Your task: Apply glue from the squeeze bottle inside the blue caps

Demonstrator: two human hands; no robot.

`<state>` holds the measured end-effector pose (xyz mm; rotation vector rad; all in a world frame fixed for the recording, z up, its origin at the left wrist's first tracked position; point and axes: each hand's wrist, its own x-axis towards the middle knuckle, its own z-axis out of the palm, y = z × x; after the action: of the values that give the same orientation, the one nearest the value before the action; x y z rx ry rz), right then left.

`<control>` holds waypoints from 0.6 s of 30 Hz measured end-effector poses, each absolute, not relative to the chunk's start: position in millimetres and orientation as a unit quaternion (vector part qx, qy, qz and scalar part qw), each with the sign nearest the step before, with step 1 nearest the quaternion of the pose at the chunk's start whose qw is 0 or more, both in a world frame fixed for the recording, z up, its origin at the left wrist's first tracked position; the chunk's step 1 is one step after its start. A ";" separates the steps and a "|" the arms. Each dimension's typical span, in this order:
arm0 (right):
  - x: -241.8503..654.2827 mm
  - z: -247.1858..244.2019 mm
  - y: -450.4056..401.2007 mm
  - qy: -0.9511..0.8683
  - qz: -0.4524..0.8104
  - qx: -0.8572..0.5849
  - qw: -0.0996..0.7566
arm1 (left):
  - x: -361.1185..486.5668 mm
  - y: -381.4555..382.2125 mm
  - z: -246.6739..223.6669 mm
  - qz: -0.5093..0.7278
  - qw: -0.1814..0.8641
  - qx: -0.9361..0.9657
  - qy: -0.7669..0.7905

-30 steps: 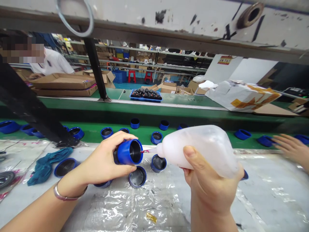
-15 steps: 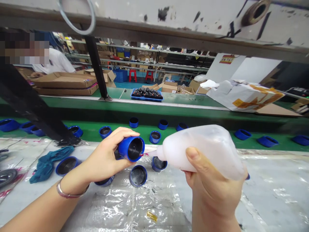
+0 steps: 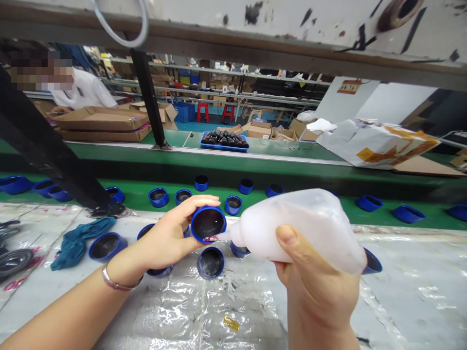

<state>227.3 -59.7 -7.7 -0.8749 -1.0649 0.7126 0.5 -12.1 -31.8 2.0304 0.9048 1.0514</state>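
Observation:
My left hand (image 3: pixel 170 236) grips a blue cup-like ring (image 3: pixel 208 224) with a black inside, its opening tilted toward me. In my right hand (image 3: pixel 317 272) is a translucent white squeeze bottle (image 3: pixel 292 226), lying nearly sideways. The bottle's thin nozzle (image 3: pixel 221 236) reaches to the lower rim of the blue cup; a bit of pink-red shows at its tip. Just below the held cup another blue cup (image 3: pixel 210 262) stands on the plastic-covered table (image 3: pixel 182 311). More such cups sit close by, some partly hidden behind my hands.
Several blue cups (image 3: pixel 158 197) stand along the green conveyor belt (image 3: pixel 215 214). A teal cloth (image 3: pixel 75 243) lies at the left beside a dark coil (image 3: pixel 14 262). Black posts (image 3: pixel 148 92) and an overhead beam (image 3: pixel 233 53) frame the bench. Across it a person (image 3: pixel 85 90) is near cardboard trays (image 3: pixel 102 119).
The held cup has turned so its opening faces me more, and it has shifted slightly right. The nozzle now sits at its lower rim. The whole view has moved a little.

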 end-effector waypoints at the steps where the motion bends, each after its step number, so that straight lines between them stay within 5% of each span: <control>1: 227.2 -8.9 -59.7 -0.483 0.325 -0.394 0.711 | 1.6 -12.7 -31.6 0.398 0.348 0.776 0.344; 18: 220.5 -10.4 -51.2 -0.456 0.357 -0.355 0.734 | 13.4 -18.9 -35.9 0.342 0.475 0.739 0.335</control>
<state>220.5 -51.2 -10.4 -0.7799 -1.0030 0.7848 13.4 -18.9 -35.9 1.8059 0.8186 0.8370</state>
